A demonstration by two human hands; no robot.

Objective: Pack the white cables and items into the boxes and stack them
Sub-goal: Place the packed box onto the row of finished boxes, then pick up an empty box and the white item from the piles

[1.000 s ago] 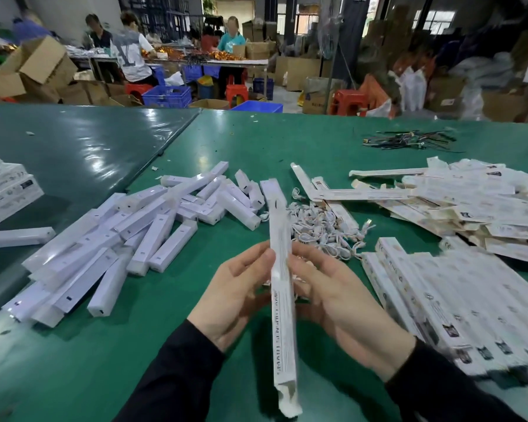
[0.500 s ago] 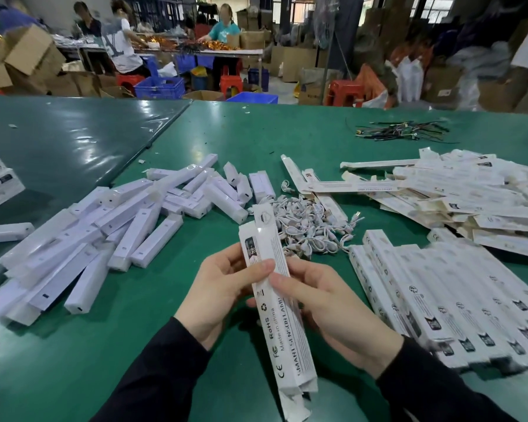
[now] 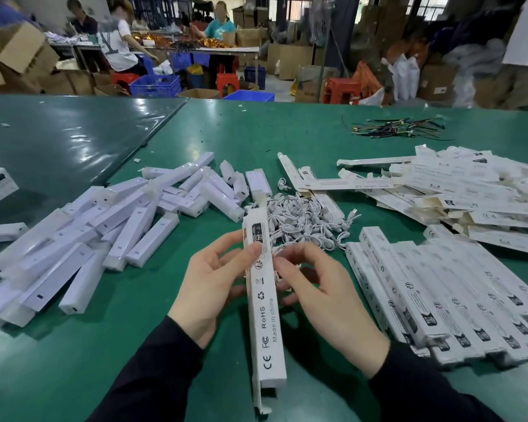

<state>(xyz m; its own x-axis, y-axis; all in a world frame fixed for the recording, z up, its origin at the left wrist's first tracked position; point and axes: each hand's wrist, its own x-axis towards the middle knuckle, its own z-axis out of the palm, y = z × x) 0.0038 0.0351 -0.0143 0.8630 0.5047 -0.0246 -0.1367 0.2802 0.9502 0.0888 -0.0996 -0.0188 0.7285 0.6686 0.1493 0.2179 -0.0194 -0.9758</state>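
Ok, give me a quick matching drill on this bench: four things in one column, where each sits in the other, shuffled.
Things:
1. held box
2. cable pile
3. row of packed boxes
4. black wire bundle

Places:
A. far right of the table
B. lined up right of the hands
C. between left hand and right hand
D. just beyond the hands, table centre

Pairs: 1-C, 2-D, 3-B, 4-A

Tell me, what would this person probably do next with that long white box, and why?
Probably reach the right hand forward to the pile of white cables and take one. The left hand already grips the box, whose near end flap looks open, and the right hand seems to hold nothing beside it, so filling the box looks like the likely step.
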